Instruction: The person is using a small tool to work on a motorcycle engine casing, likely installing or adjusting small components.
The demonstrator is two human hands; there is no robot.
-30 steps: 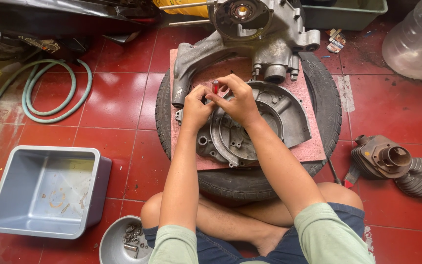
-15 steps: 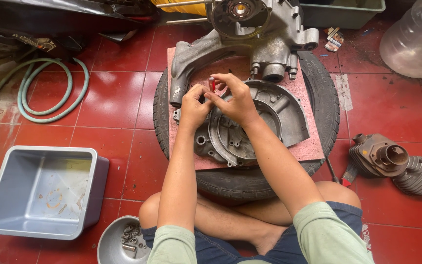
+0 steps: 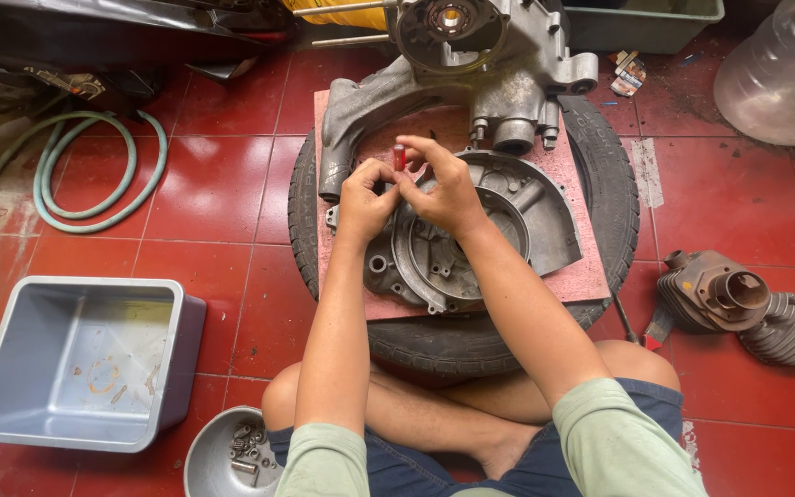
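Hands meet above the engine cover [image 3: 508, 230]: right hand [image 3: 448, 189] pinches a small red tube [image 3: 398, 156], left hand [image 3: 363, 198] is curled closed beside it.

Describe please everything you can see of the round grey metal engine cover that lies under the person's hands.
The round grey cast-metal engine cover lies flat, open side up, on a reddish board laid over a black tyre. It looks dull and worn, with a raised rim, inner ribs, a large round recess and small bolt lugs at its edge. The left hand and the right hand are over its upper left part; whether they touch it is unclear.
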